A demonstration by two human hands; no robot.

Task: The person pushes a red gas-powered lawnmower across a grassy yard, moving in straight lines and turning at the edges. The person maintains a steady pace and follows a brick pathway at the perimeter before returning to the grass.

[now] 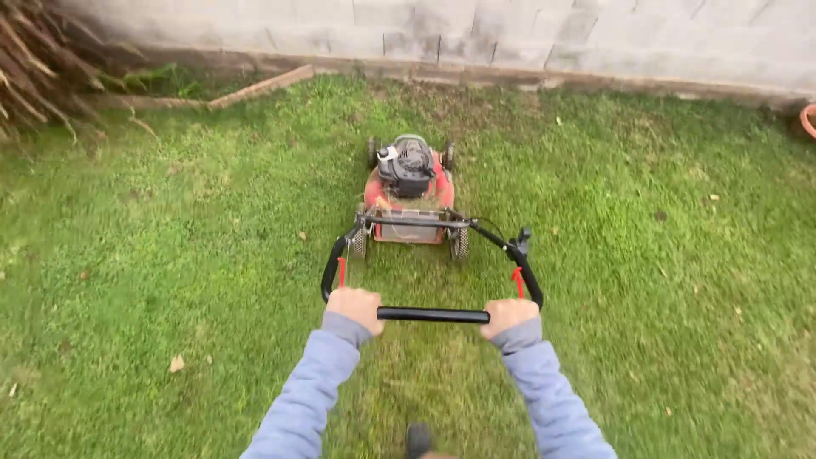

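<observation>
The red push mower (410, 194) stands on the grass (170, 255) in the middle of the view, its black engine (408, 167) on top of the deck and its nose pointing at the far wall (510, 34). Its black handlebar (433, 314) loops back to the near side, where both hands are on the cross grip: the left hand (355, 307) is curled round the left end, the right hand (507, 315) is curled round the right end, both fists closed on the bar, with grey-blue sleeves (310, 391) running down to the near edge. A thin red lever bar (516, 280) shows along the inside of the handle loop, and a small black control (523, 235) sits on the right arm of the handle. Between mower and wall the strip of lawn is short, so a likely slip is running the deck into the wall base or the bare, patchy soil there if the push is not checked in time. Far left lie a loose wooden plank (259, 87) and dry palm fronds (38, 59); a turn that way could pull debris under the blades. At the far right edge an orange pot (808, 119) is partly cut off. Scattered dead leaves (176, 364) dot the turf. A dark shoe tip (418, 439) shows just behind the handle, so a backward pull would bring the machine toward the feet.
</observation>
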